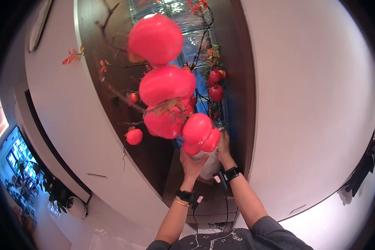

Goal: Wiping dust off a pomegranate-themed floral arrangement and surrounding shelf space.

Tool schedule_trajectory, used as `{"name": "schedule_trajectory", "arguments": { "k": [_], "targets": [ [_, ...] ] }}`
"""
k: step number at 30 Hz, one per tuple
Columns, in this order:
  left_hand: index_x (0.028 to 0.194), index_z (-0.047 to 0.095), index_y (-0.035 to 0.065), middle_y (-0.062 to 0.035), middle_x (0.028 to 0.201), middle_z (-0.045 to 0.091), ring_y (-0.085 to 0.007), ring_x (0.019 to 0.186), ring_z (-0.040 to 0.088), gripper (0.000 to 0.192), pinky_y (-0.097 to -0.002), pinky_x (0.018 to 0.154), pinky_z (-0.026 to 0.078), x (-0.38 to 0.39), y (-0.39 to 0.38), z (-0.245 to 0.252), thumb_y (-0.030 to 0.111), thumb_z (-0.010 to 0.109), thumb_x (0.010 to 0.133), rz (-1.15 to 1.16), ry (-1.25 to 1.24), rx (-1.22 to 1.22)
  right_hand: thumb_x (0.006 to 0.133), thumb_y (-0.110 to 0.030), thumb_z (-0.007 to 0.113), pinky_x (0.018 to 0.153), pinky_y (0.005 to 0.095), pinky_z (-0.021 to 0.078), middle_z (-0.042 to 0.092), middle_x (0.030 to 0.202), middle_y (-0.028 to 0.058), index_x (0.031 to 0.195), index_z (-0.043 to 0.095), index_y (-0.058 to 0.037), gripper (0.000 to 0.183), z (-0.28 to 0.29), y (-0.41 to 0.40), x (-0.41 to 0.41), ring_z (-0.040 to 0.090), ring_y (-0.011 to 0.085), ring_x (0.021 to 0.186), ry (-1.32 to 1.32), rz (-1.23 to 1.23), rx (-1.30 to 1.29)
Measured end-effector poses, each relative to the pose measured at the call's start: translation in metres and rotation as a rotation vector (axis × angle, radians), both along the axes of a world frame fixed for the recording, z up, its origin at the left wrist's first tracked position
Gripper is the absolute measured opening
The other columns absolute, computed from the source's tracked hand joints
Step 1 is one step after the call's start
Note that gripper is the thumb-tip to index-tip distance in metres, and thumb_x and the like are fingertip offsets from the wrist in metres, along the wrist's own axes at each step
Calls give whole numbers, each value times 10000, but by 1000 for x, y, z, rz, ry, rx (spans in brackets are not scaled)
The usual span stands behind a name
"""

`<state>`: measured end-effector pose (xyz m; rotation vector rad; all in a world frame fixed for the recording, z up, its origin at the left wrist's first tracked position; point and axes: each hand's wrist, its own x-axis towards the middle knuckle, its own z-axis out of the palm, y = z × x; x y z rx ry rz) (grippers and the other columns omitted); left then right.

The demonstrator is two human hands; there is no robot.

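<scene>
A white speckled vase (211,165) stands upright on a brown wooden ledge, between my two hands. My left hand (192,164) is wrapped around its left side, thumb across the front. On the far right side, my right hand (224,147) grips it near the top, partly hidden by fruit. Branches rise from the vase and carry large glossy red artificial persimmons (156,39). A cluster of smaller persimmons (197,128) hangs over the vase's mouth and hides it. One small persimmon (134,137) dangles at the left.
A glass block panel (195,47) backs the niche, with dark wooden sides (242,93). Artificial pomegranates (216,93) hang at the right. Thin twigs with orange leaves (73,57) reach past the left edge. Cables (227,203) run from my wrist devices. A potted plant (76,207) stands far left.
</scene>
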<state>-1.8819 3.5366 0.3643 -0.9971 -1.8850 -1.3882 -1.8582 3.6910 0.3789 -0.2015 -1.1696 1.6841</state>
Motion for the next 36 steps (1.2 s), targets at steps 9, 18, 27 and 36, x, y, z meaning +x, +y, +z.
{"name": "schedule_trajectory", "arguments": {
  "k": [9,18,27,36],
  "targets": [
    [1226,488,36,-111,1173,557,-258,1092,538,845,-388,946,420,-31,6,3,265,907,529,-345,-246,149,938,-253,402,883,441,393,564,1088,259,1141,526,10,354,2,-40,33,513,410,1055,-246,-204,292],
    [1202,533,86,-14,1104,593,-199,1042,557,718,-355,922,443,-137,-37,-23,-46,783,541,-986,-879,110,956,-232,391,906,457,386,554,1133,233,1215,496,8,369,12,-119,92,484,398,1074,-428,-444,692],
    [1318,447,83,-32,1281,518,-218,1167,503,811,-379,1002,399,-152,-19,-35,-5,756,573,-1233,-803,134,968,-177,450,753,247,414,562,912,15,1055,558,-22,209,13,-95,116,485,79,834,-136,-117,283],
    [965,615,31,-17,887,630,-112,807,579,219,-269,751,470,-39,-75,-38,96,704,776,-153,-478,228,980,-153,414,852,262,439,589,1068,52,1156,542,-1,266,67,-132,158,549,124,966,256,-57,-13]
  ]
}}
